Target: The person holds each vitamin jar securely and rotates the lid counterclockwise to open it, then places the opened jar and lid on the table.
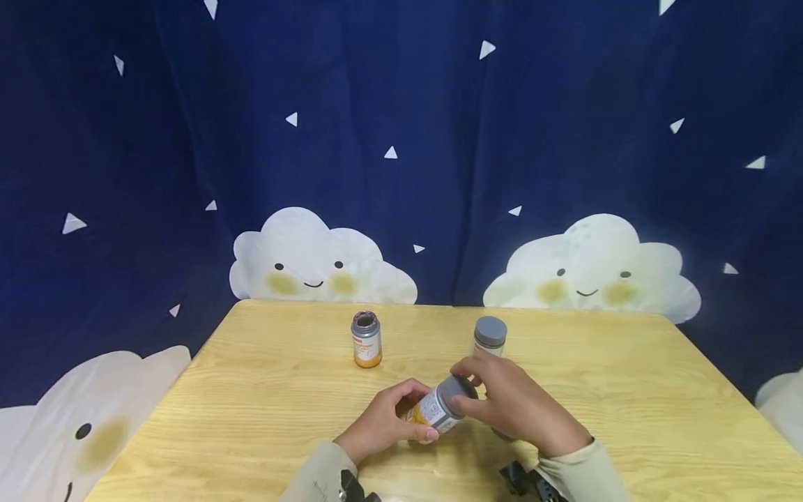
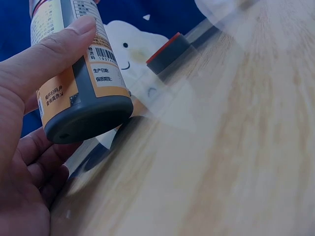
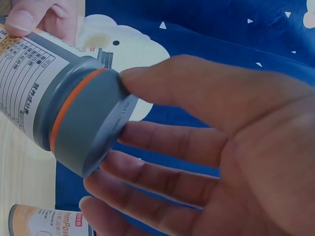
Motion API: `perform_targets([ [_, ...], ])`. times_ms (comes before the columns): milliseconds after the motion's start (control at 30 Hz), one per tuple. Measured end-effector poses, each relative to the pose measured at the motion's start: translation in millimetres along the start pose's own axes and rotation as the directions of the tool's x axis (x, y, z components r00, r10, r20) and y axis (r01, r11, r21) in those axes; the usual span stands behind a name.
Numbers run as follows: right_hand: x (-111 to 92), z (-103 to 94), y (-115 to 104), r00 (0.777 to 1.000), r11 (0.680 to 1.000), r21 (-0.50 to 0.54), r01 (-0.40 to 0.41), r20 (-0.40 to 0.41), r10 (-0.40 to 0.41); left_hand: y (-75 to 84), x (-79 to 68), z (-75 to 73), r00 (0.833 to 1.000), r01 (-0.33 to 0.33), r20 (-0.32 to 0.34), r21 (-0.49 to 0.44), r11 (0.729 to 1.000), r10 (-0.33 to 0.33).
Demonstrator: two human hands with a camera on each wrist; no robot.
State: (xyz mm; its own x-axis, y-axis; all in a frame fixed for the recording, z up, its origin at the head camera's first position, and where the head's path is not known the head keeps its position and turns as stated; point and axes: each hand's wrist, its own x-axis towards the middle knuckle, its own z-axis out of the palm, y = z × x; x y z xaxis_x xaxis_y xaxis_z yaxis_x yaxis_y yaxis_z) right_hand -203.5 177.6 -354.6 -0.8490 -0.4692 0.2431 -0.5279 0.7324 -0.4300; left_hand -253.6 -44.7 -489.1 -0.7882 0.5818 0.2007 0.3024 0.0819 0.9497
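Observation:
My left hand point(image 1: 392, 422) grips a grey pill bottle point(image 1: 431, 410) with an orange and white label, holding it tilted over the table. In the left wrist view the thumb point(image 2: 59, 46) lies across the label, and the bottle's dark base point(image 2: 91, 118) faces down toward the tabletop. My right hand point(image 1: 511, 397) holds the grey cap point(image 3: 91, 123) on that bottle, thumb on one side and fingertips point(image 3: 123, 164) on the other. An orange ring shows between cap and bottle neck.
An uncapped bottle point(image 1: 366, 341) stands at the back, left of centre. Behind my right hand stands a capped bottle point(image 1: 490, 333), partly hidden. A loose grey cap point(image 2: 170, 55) with a red-orange rim lies on the wooden table point(image 1: 263, 390). A dark blue curtain point(image 1: 351, 139) hangs behind.

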Motion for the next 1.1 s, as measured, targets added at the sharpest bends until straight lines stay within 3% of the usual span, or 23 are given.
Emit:
perform_targets([
  [300, -0.1, -3.4, 0.4, 0.992, 0.993, -0.02, 0.113, -0.049, -0.113, 1.9, 5.7, -2.6, 1.0, -0.023, 0.009, -0.021, 0.999, 0.024],
  [500, -1.8, -3.0, 0.0, 0.993, 0.993, -0.014, 0.118, -0.029, -0.119, 1.8, 4.6, -0.4, 1.0, 0.0, 0.005, -0.036, 0.999, 0.0],
  [733, 0.5, -2.6, -3.0, 0.999, 1.0, 0.004, -0.025, -0.038, 0.025, 4.2, 3.0, -1.3, 1.0, 0.014, 0.007, -0.046, 0.999, -0.014],
  [933, 4.7, -1.5, -4.8, 0.982, 0.985, -0.021, -0.171, -0.08, 0.169, 1.5, 5.6, -0.8, 1.0, -0.016, 0.005, -0.036, 0.999, 0.016],
  [1100, 5.9, 3.6, -5.2, 0.976, 0.977, -0.033, -0.21, -0.069, 0.208, -1.4, 2.3, -0.7, 1.0, -0.011, 0.002, -0.035, 0.999, 0.011],
])
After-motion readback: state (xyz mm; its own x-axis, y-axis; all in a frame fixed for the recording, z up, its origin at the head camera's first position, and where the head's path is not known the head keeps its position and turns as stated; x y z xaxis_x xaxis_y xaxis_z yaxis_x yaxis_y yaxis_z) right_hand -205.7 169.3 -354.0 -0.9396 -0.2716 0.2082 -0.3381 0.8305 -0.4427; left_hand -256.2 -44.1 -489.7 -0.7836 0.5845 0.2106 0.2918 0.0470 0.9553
